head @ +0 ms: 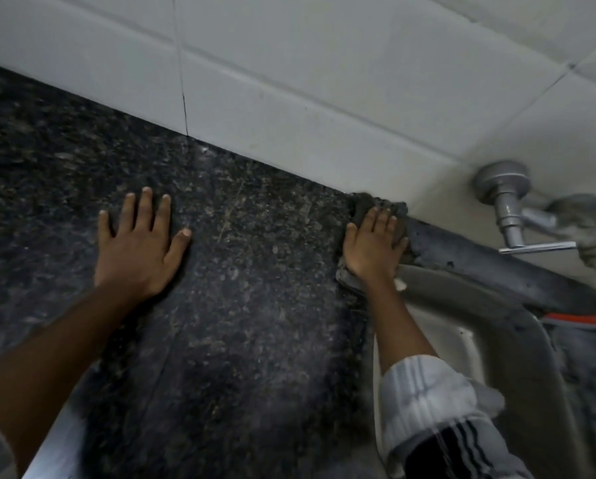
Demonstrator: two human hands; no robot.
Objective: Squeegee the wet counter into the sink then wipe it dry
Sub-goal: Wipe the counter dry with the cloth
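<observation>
The dark speckled granite counter fills the middle of the head view. My left hand lies flat on it, fingers spread, holding nothing. My right hand presses flat on a dark grey cloth at the counter's back right corner, against the wall and right beside the sink. Most of the cloth is hidden under the hand; a pale edge of it shows below the palm. The grey sink basin sits to the right of the counter. No squeegee is in view.
White wall tiles run behind the counter. A metal tap with a lever handle juts from the wall above the sink. An orange object lies at the far right edge. A pale counter front edge shows at the lower left.
</observation>
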